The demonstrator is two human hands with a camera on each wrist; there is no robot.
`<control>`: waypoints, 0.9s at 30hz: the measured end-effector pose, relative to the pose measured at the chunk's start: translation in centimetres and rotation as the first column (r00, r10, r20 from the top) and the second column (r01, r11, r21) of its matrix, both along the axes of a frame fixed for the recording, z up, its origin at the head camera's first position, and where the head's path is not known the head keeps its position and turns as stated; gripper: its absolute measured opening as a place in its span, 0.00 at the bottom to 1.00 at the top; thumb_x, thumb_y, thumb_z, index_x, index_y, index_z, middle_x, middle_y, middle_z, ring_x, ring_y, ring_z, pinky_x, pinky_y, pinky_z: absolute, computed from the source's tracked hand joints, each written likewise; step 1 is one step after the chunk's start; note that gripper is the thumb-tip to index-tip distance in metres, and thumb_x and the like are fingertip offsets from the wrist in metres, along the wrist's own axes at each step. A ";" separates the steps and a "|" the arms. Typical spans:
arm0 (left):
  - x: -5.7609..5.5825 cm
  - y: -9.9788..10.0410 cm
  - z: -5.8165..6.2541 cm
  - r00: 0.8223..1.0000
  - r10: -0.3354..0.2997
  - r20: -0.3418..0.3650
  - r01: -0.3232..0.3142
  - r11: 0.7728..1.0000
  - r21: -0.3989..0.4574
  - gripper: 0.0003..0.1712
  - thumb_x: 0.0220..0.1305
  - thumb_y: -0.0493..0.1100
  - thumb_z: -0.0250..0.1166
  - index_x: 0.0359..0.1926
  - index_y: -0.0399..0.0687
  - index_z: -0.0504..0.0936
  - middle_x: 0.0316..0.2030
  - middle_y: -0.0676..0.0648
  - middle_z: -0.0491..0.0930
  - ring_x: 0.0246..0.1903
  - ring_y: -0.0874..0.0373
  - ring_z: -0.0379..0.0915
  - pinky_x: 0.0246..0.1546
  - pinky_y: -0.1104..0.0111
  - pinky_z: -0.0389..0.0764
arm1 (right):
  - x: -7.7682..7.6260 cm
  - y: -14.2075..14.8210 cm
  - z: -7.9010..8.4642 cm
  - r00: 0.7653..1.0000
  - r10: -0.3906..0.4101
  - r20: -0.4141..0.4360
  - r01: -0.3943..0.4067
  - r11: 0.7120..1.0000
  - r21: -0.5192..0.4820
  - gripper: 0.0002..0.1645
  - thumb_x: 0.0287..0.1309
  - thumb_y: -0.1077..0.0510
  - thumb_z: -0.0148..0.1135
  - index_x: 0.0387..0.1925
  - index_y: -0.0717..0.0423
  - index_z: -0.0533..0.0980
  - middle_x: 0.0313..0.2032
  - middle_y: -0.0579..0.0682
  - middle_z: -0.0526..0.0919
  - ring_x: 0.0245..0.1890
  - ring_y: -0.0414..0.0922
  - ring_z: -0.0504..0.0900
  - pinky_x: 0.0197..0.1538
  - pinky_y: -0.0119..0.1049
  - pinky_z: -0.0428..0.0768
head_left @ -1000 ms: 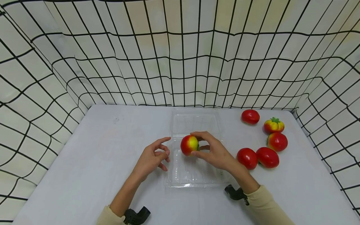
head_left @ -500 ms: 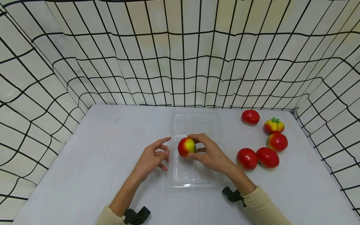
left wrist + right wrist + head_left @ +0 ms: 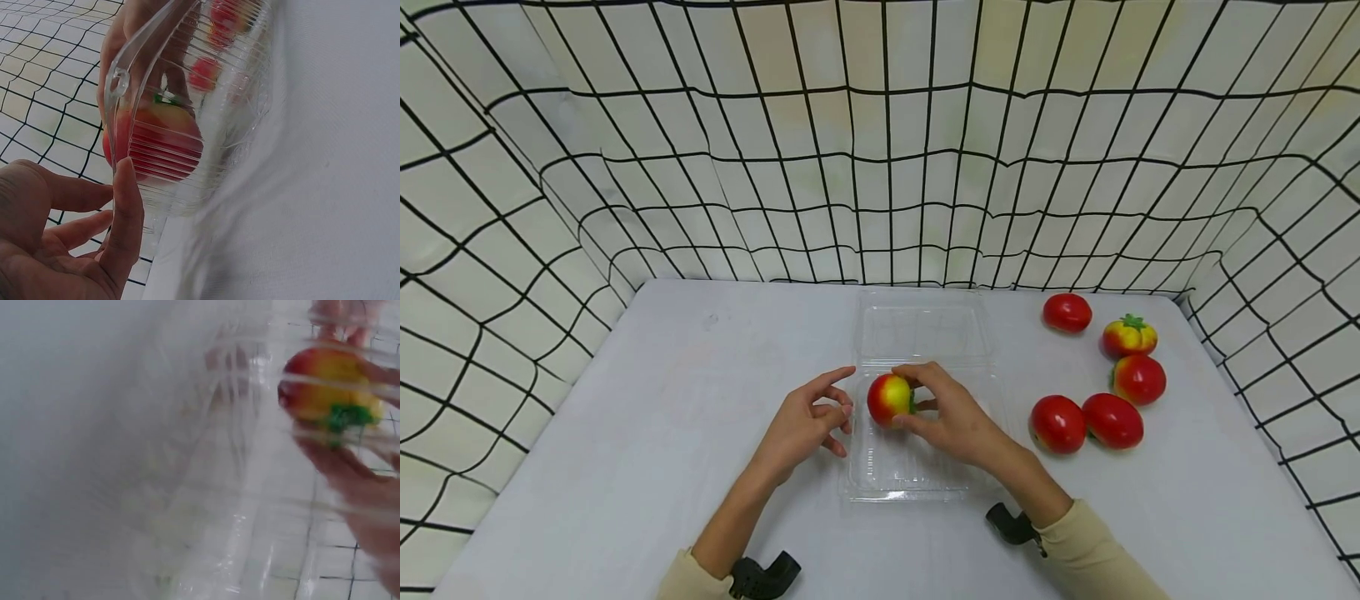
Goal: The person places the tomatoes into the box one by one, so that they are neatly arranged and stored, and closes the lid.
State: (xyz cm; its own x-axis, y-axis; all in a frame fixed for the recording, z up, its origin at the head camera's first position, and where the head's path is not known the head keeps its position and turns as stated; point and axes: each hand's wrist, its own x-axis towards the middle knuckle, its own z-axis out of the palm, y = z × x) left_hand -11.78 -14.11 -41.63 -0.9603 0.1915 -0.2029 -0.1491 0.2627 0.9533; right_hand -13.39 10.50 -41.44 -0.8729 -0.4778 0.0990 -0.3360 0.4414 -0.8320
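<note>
My right hand (image 3: 951,421) holds a red-and-yellow tomato (image 3: 888,400) with a green leafy top, thumb and fingers at its sides. The tomato is at the left part of an open clear plastic clamshell container (image 3: 917,479). Through the ribbed wall, the left wrist view shows this tomato (image 3: 164,144) at about rim height; whether it touches the base I cannot tell. My left hand (image 3: 805,425) is at the container's left edge, and in the left wrist view its fingers (image 3: 127,206) pinch the clear rim. The right wrist view is blurred by plastic in front.
Several tomatoes lie right of the container: two red ones (image 3: 1114,421) near the right forearm, a red one (image 3: 1139,379), a yellow-red ribbed one (image 3: 1130,336) and another red one (image 3: 1067,312) farther back. The container's lid (image 3: 921,329) lies open behind. Black netting (image 3: 887,158) encloses the white table (image 3: 700,358).
My right hand has moved left and slightly nearer the person with the tomato, over the container. The left hand has stayed in place at the container's edge.
</note>
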 end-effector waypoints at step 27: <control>0.0 0.0 -0.1 1.000 -0.008 0.005 0.008 1.000 0.008 0.33 0.72 0.35 0.61 0.76 0.52 0.69 0.49 0.37 0.75 0.28 0.52 0.79 0.30 0.65 0.89 | 0.8 -2.4 -0.2 0.992 -0.115 -0.050 0.122 0.977 0.177 0.40 0.57 0.50 0.78 0.69 0.50 0.72 0.56 0.49 0.78 0.53 0.45 0.81 0.57 0.41 0.88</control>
